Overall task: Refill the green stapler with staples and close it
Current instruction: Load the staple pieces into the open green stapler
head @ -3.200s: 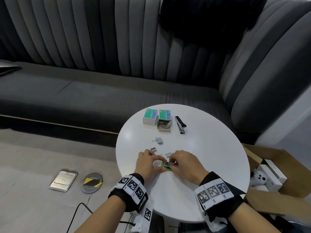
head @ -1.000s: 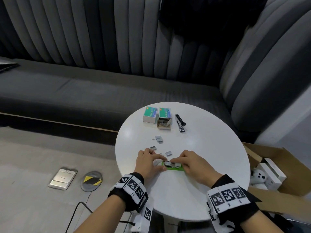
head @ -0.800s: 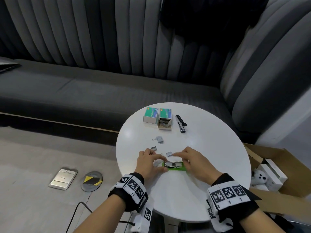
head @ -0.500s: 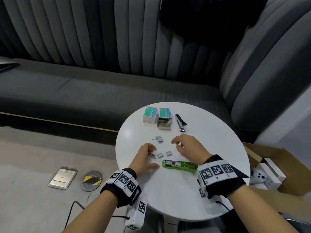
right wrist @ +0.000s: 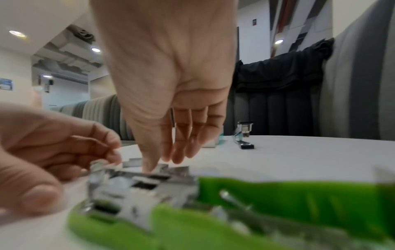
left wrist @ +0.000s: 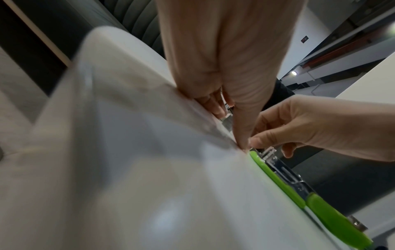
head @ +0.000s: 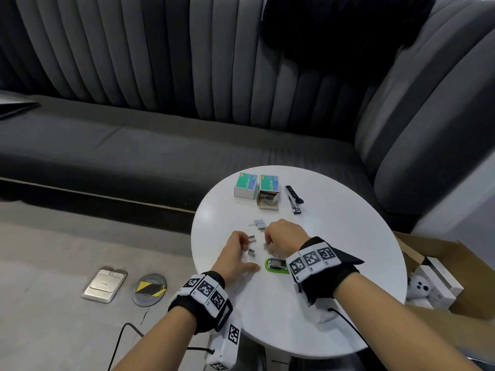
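The green stapler (head: 276, 265) lies opened out on the round white table (head: 348, 236), metal magazine (right wrist: 136, 186) facing up; my right wristband hides its right part. Several loose staple strips (head: 251, 238) lie just beyond it. My left hand (head: 242, 246) rests on the table left of the strips with fingers extended and thumb splayed, holding nothing. My right hand (head: 267, 242) reaches down over the strips; in the right wrist view its thumb tip (right wrist: 149, 166) touches the table beside a strip (right wrist: 163, 166). No strip is plainly held between its fingers.
Two green staple boxes (head: 245, 184) (head: 269, 190), one open, and a black stapler (head: 293, 199) stand at the table's far side. A dark sofa (head: 134, 145) curves behind. An open cardboard box (head: 442, 263) sits on the right; floor plates (head: 104, 283) and cables lie on the left.
Both hands have let go of the green stapler and moved away from me to the loose staple strips. The stapler now lies alone, opened out, on the table.
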### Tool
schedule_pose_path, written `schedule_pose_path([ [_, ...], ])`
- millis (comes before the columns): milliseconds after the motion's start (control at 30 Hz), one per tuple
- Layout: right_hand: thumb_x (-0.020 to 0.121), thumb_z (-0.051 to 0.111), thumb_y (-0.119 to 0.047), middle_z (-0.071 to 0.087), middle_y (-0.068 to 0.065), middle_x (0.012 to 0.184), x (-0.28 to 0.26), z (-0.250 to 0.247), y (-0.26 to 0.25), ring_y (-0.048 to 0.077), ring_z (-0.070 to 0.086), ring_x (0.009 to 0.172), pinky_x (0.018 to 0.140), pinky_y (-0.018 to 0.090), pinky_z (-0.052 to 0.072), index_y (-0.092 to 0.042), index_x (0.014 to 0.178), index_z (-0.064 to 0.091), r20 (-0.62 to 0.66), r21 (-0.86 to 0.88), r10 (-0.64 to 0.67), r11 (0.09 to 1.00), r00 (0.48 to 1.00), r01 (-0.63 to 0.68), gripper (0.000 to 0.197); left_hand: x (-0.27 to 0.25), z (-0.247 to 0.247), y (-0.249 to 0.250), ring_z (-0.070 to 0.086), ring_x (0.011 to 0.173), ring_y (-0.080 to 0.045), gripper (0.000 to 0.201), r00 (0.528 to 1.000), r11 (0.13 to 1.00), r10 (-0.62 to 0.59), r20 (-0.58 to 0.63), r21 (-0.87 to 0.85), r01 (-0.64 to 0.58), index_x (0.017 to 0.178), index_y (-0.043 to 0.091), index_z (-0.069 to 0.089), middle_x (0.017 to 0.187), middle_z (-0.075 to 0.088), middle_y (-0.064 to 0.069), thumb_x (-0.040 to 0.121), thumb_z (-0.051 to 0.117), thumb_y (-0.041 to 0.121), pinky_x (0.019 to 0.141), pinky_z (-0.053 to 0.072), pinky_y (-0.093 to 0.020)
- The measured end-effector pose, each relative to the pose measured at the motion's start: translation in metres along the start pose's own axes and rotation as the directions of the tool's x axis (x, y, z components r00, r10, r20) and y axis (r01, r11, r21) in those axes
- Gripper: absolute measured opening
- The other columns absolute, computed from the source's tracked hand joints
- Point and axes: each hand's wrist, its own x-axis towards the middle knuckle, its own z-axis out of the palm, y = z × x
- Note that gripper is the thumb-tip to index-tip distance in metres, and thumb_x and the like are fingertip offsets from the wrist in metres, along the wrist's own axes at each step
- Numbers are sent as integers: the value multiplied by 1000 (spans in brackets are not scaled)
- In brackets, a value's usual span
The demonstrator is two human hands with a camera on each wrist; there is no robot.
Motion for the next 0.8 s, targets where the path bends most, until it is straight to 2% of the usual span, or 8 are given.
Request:
schedule_pose_path([
  [133,89,54,-20,56,9,126,7,-4,12,25,53,115,90,35,44,-16,123,53,2,90,19,996,1000,-19,35,7,-2,-6,40,81,-13,52,1000,995,11,-15,96,-9,105,14,37,99,42,-5,70,74,2,67,40,-8],
  [200,91,48,-14,51,10,132,13,-5,14,27,47,122,95,39,42,-18,128,49,-36,108,-15,994,999,19,37,12,-4,-5,42,94,-18,48,998,972,31,-53,236,-17,114,11,39,112,43,-9,77,70,12,81,41,-19],
  [267,92,44,-9,48,11,134,22,-3,13,29,42,126,99,42,42,-18,130,47,-44,95,-69,993,997,73,40,17,-7,-1,40,112,-24,48,993,900,57,-100,436,-8,122,10,39,126,41,-9,82,64,23,95,38,-30],
  [333,90,45,-6,45,10,135,30,-1,11,31,40,128,98,45,43,-17,133,43,0,62,-124,990,992,124,44,20,-10,3,35,123,-25,52,993,809,66,-100,587,6,127,14,37,134,37,-6,84,60,30,101,34,-35],
  [467,86,50,-3,28,9,150,40,-1,11,31,31,135,108,43,35,-14,140,32,163,20,-149,989,975,147,58,19,-8,2,17,140,-21,56,999,735,31,37,677,-48,137,25,30,149,26,1,87,54,33,115,12,-41],
  [600,87,47,0,50,15,129,43,-3,16,30,47,120,96,33,38,-8,121,55,21,81,-117,990,993,115,36,22,-11,0,2,145,-18,44,991,758,16,131,645,-98,133,27,37,153,20,2,91,49,29,116,-3,-46],
  [733,85,57,-5,56,13,121,38,-7,23,26,51,114,89,27,40,-6,113,59,-8,162,-68,984,998,68,28,24,-14,-3,2,145,-19,41,988,773,19,154,625,-112,131,24,40,153,20,1,91,49,28,116,-4,-48],
  [800,80,63,-7,58,10,108,34,-7,28,22,55,100,74,22,42,-6,107,60,-2,271,-24,962,1000,23,27,24,-15,-6,1,145,-19,44,988,762,15,157,637,-113,133,22,38,153,20,1,92,48,30,116,-4,-48],
])
